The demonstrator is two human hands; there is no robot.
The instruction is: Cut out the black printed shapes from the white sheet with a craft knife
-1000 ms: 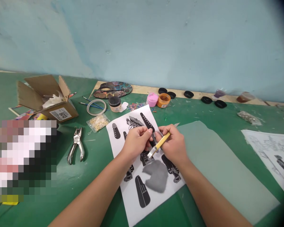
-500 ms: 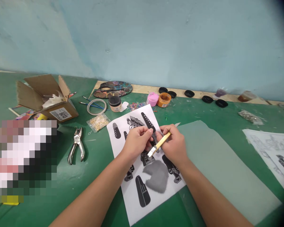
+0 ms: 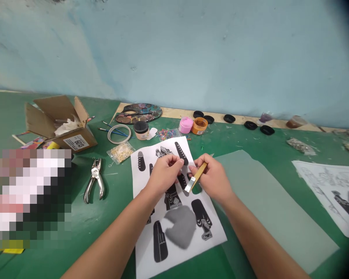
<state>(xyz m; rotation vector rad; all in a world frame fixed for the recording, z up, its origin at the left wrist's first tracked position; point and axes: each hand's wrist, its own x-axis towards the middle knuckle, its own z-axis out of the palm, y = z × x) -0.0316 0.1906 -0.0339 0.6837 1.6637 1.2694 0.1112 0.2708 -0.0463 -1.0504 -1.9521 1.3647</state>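
A white sheet of paper (image 3: 174,267) printed with black and grey shapes lies under both hands. Over its upper part, my left hand (image 3: 167,172) is closed with thumb and fingertips pinched together; whatever is between them is too small to make out. My right hand (image 3: 213,178), beside the sheet's right edge, is closed round a yellow-handled craft knife (image 3: 198,176). The knife's silver end points down and left over the paper. Just below that end, a hole in the sheet shows the green table.
A translucent green sheet (image 3: 273,209) lies at right, with another printed sheet (image 3: 322,182) beyond. At left are a hole punch (image 3: 95,182) and an open cardboard box (image 3: 61,137). Paint jars (image 3: 186,125), bead bags (image 3: 120,152) and a palette (image 3: 139,113) line the back.
The printed sheet has turned, its lower end swinging left. My hands have moved slightly apart, and the hole in the paper now shows beside the knife.
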